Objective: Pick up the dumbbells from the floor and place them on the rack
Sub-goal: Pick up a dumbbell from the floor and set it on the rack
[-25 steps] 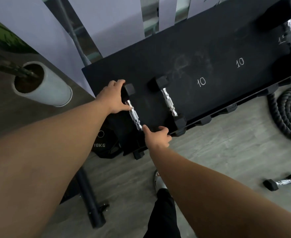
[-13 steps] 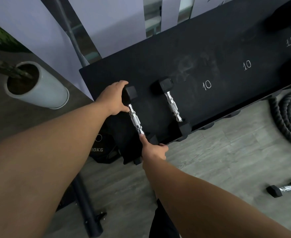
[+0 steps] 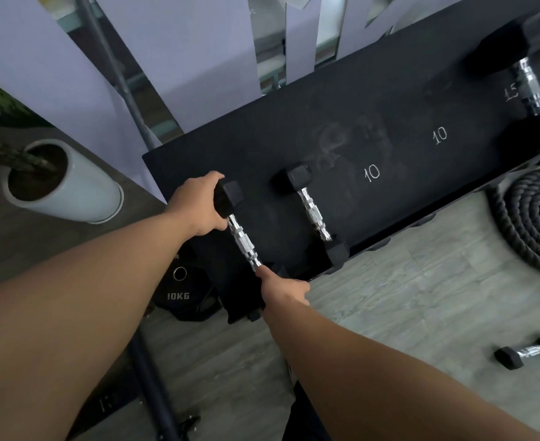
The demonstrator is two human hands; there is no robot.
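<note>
A small dumbbell (image 3: 242,242) with black hex ends and a chrome handle lies at the left end of the black rack shelf (image 3: 341,128). My left hand (image 3: 200,206) cups its far end. My right hand (image 3: 283,289) holds its near end, which the fingers mostly hide. A second small dumbbell (image 3: 313,214) rests on the shelf just to the right. Another small dumbbell (image 3: 531,351) lies on the floor at the lower right. A big dumbbell (image 3: 529,81) sits at the shelf's right end, beside a chalked "15".
A white plant pot (image 3: 68,189) stands left of the rack. A 10KG weight plate (image 3: 179,294) lies under the rack's left corner. A coiled black rope (image 3: 529,218) is on the floor at right. A dark bar (image 3: 154,386) runs across the floor below my left arm.
The dumbbell between my hands has shifted slightly on the shelf. My right hand slid down from beside the handle to the near end. The view moved a little closer and leftward.
</note>
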